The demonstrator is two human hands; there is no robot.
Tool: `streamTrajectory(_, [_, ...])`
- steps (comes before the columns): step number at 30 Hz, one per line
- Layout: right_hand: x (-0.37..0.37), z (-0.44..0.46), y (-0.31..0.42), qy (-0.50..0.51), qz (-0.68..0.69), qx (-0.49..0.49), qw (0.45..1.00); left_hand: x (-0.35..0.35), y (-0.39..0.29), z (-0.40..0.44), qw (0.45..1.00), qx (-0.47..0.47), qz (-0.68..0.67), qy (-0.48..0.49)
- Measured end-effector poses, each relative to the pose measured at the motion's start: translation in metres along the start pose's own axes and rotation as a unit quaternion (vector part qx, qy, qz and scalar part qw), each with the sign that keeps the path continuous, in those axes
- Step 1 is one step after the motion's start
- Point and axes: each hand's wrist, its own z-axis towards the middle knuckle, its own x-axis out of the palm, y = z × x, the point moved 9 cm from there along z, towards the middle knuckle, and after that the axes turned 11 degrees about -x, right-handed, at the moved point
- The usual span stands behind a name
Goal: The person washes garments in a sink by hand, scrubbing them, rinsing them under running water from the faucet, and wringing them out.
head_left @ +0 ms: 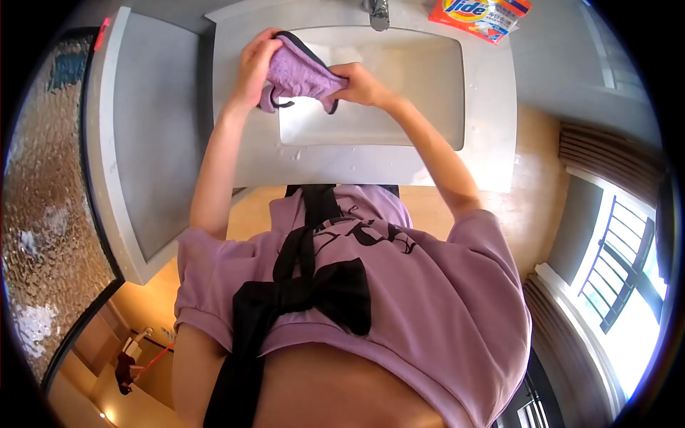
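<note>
A: Where does this take place?

B: At a pale counter [492,121] fitted with a rectangular basin [421,85]. A small purple cloth piece [303,75] is held up over the basin's left end, partly past its left rim.

A: And how does the cloth look?

B: Soft and wrinkled, mottled in light and darker purple, its main panel spread at a slant — high on the left, lower on the right.

A: Who has hold of it?

B: A person's two bare hands. The left hand [253,68] grips the upper left end, fingers curled at the top corner. The right hand [362,84] pinches the right end, thumb and fingers closed on the fabric.

A: So the cloth lies between them?

B: Yes — the panel spans the gap from one set of fingers to the other, its lower part hanging free. A loose purple flap [267,100] droops just below the left hand.

A: Any finer detail?

B: Black edging [307,50] runs along the top, hand to hand, and a short dark strip [285,105] pokes out beside the flap.
</note>
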Motion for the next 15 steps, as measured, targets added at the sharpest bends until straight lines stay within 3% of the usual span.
streamTrajectory(1, [-0.008, -0.004, 0.006, -0.019, -0.026, -0.039, 0.999, -0.008, 0.0, -0.002, 0.999, -0.001, -0.04, -0.007])
streamTrajectory(3, [-0.026, -0.041, -0.027, -0.027, 0.043, 0.148, 0.988, -0.006, 0.012, -0.004, 0.995, -0.001, -0.103, -0.01])
streamTrajectory(5, [-0.047, -0.044, -0.021, -0.058, -0.047, 0.062, 0.995, -0.013, 0.009, -0.015, 0.996, -0.026, -0.076, -0.029])
streamTrajectory(7, [-0.067, -0.052, -0.01, -0.077, -0.122, 0.053, 0.988, -0.021, 0.005, -0.022, 0.999, -0.027, -0.014, -0.045])
streamTrajectory(9, [-0.085, -0.055, 0.012, -0.094, -0.2, 0.046, 0.974, -0.017, 0.01, -0.026, 0.995, -0.076, 0.07, 0.009])
streamTrajectory(10, [-0.092, -0.052, 0.039, -0.096, -0.277, -0.004, 0.956, -0.017, 0.008, -0.027, 0.995, -0.076, 0.069, 0.009])
streamTrajectory(11, [-0.097, -0.049, 0.065, -0.097, -0.353, -0.054, 0.929, -0.015, -0.001, -0.028, 0.996, -0.041, 0.084, 0.007])
streamTrajectory(13, [-0.099, -0.052, 0.083, -0.108, -0.379, -0.073, 0.916, -0.008, -0.006, -0.029, 0.995, -0.007, 0.098, 0.008])
streamTrajectory(15, [-0.112, -0.062, 0.097, -0.235, -0.325, -0.118, 0.908, 0.0, -0.002, -0.028, 0.993, 0.06, 0.106, 0.004])
